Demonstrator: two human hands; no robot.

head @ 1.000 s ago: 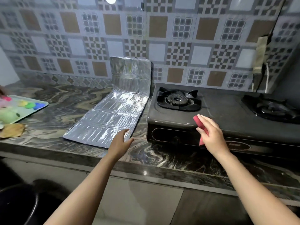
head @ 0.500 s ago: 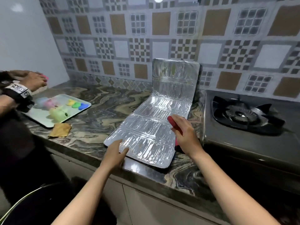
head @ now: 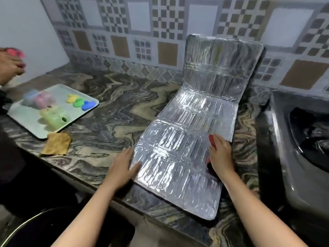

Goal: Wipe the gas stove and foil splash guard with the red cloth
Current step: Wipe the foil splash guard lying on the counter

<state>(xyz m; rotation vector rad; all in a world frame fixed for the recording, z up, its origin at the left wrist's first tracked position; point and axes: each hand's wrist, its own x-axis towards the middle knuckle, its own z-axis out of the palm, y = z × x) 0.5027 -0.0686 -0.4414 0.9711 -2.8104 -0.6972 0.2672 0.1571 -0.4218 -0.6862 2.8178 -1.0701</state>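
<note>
The foil splash guard (head: 179, 143) lies mostly flat on the marble counter, its far panel leaning up against the tiled wall. My left hand (head: 122, 166) presses flat on the guard's near left edge, fingers spread. My right hand (head: 221, 155) rests on the guard's right side and holds the red cloth (head: 211, 139), which peeks out under the fingers and palm. The black gas stove (head: 293, 157) stands at the right edge of the view, only its left burner part showing.
A pale tray (head: 23, 120) with coloured small items sits on the counter at the left, a brown rag (head: 56, 144) beside it. Another person's hand (head: 9, 66) is at the far left. The counter's front edge runs below my forearms.
My right hand carried the red cloth from the stove's front leftward onto the foil guard. My left hand moved onto the guard's left edge. The view swung left.
</note>
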